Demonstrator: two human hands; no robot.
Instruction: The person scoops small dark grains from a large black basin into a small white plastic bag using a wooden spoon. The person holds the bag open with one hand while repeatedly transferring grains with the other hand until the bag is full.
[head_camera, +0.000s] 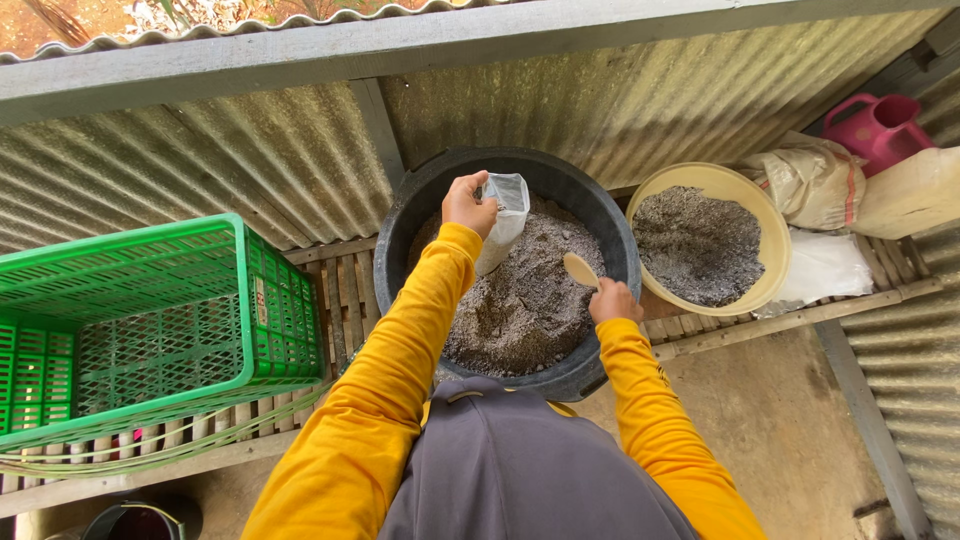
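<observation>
Soft even daylight, sharp, edges bowed

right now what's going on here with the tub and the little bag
A person in yellow sleeves stands over a black tub of grey, gritty soil mix. The left hand holds a small clear plastic bag open above the tub, and the right hand holds a pale scoop just over the mix, below the bag. A yellow basin of the same mix sits to the right, and a green crate to the left.
</observation>
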